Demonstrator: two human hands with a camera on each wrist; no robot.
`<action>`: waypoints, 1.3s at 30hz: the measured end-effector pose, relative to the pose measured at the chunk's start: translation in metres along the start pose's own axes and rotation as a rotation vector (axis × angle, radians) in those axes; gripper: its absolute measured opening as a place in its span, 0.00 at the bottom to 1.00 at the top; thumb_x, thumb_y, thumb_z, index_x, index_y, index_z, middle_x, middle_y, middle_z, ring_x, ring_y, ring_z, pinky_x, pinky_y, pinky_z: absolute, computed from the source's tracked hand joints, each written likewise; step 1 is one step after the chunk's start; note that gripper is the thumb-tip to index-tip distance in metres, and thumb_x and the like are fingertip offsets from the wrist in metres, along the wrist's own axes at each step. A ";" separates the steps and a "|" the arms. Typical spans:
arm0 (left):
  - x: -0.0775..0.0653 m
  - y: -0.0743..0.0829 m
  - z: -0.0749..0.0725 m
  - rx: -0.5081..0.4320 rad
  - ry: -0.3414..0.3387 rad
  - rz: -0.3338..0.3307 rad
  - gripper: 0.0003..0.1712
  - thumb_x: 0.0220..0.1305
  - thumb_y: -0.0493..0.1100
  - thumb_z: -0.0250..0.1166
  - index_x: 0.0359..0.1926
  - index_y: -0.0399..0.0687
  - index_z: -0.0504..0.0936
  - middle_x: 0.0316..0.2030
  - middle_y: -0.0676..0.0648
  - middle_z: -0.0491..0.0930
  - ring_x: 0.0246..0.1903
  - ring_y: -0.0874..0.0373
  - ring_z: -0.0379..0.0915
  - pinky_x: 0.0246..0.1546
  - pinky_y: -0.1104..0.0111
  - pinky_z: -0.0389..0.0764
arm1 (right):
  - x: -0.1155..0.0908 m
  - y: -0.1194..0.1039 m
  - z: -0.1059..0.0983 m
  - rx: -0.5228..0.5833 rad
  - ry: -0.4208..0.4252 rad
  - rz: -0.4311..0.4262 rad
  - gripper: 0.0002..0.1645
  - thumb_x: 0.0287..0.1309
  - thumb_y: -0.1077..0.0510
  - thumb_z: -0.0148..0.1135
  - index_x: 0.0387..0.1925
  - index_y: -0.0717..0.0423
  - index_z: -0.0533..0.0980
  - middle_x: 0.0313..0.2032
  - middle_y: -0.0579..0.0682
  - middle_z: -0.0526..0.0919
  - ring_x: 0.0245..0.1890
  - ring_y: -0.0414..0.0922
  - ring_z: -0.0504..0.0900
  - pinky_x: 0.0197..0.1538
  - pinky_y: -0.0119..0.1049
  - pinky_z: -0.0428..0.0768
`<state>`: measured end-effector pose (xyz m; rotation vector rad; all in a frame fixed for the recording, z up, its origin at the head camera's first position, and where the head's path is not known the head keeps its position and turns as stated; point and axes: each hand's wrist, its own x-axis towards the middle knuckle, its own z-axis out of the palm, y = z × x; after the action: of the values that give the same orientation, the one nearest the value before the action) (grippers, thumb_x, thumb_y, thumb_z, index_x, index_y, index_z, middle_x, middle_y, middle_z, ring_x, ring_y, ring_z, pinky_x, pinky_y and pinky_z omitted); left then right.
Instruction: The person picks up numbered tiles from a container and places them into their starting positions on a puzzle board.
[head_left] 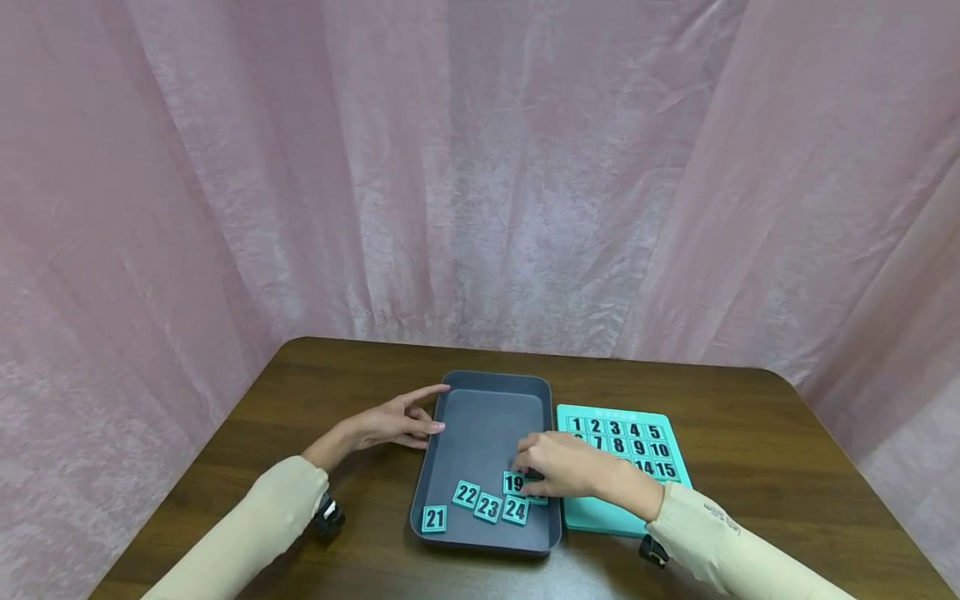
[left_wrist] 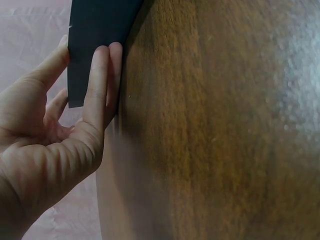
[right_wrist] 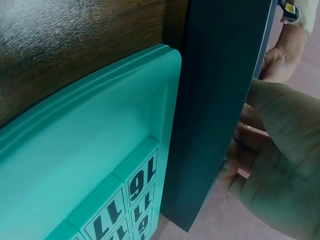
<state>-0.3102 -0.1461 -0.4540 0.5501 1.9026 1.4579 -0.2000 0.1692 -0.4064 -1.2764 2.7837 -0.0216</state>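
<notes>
My left hand point(head_left: 393, 421) is at the left side of a dark grey tray point(head_left: 487, 421), its extended fingers touching the rim and outer wall. In the left wrist view, straight fingers lie against that wall point(left_wrist: 82, 75). Over the tray's right side, my right hand point(head_left: 558, 462) reaches down with bent fingers among turquoise number tiles. Its fingertips are right at tile 19 point(head_left: 512, 482) and a partly covered tile point(head_left: 538, 500); I cannot tell whether they pinch one. Nearby lie tiles 22 point(head_left: 466, 494), 23 point(head_left: 487, 507) and 24 point(head_left: 515, 510), with 21 point(head_left: 434, 519) in the front left corner.
A turquoise number board point(head_left: 611, 517) stands close along the tray's right side, under my right forearm. Its upper rows hold numbered tiles in order; 16 point(right_wrist: 142, 177) and 17 point(right_wrist: 106, 215) show in the right wrist view. Brown wooden table point(head_left: 765, 467); pink curtain point(head_left: 480, 183) behind.
</notes>
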 end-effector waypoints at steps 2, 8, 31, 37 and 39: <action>0.000 0.000 0.000 -0.001 0.002 0.002 0.48 0.70 0.44 0.68 0.82 0.61 0.50 0.42 0.44 0.82 0.47 0.55 0.83 0.55 0.54 0.86 | 0.001 0.000 0.001 -0.002 -0.001 0.003 0.15 0.63 0.48 0.72 0.48 0.49 0.87 0.44 0.44 0.85 0.40 0.34 0.82 0.41 0.28 0.83; -0.001 0.002 0.000 -0.002 0.004 -0.003 0.48 0.70 0.44 0.68 0.82 0.61 0.50 0.42 0.44 0.82 0.47 0.56 0.83 0.56 0.54 0.85 | 0.003 -0.001 0.001 -0.018 0.009 -0.005 0.15 0.65 0.50 0.69 0.49 0.51 0.86 0.44 0.45 0.85 0.42 0.38 0.84 0.42 0.31 0.84; 0.000 0.001 -0.001 -0.003 -0.006 0.003 0.48 0.70 0.44 0.68 0.82 0.61 0.50 0.42 0.45 0.82 0.47 0.56 0.83 0.56 0.54 0.86 | 0.009 -0.001 -0.001 0.031 0.030 0.037 0.17 0.61 0.50 0.72 0.50 0.50 0.85 0.47 0.45 0.86 0.45 0.37 0.84 0.46 0.32 0.85; -0.001 0.001 -0.001 -0.011 -0.006 -0.005 0.48 0.70 0.44 0.68 0.82 0.61 0.50 0.42 0.44 0.82 0.47 0.56 0.82 0.56 0.54 0.86 | 0.005 -0.002 -0.010 0.194 0.030 0.016 0.16 0.64 0.52 0.69 0.52 0.49 0.85 0.46 0.43 0.85 0.36 0.33 0.78 0.35 0.24 0.77; -0.001 0.002 -0.001 -0.011 -0.004 -0.005 0.48 0.70 0.44 0.68 0.82 0.61 0.50 0.43 0.44 0.82 0.47 0.56 0.82 0.56 0.54 0.86 | 0.002 -0.001 -0.012 0.251 0.037 0.013 0.16 0.65 0.51 0.69 0.52 0.49 0.85 0.45 0.42 0.84 0.36 0.35 0.78 0.35 0.24 0.76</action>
<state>-0.3101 -0.1472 -0.4519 0.5426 1.8904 1.4627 -0.2017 0.1667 -0.3946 -1.2068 2.7111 -0.3837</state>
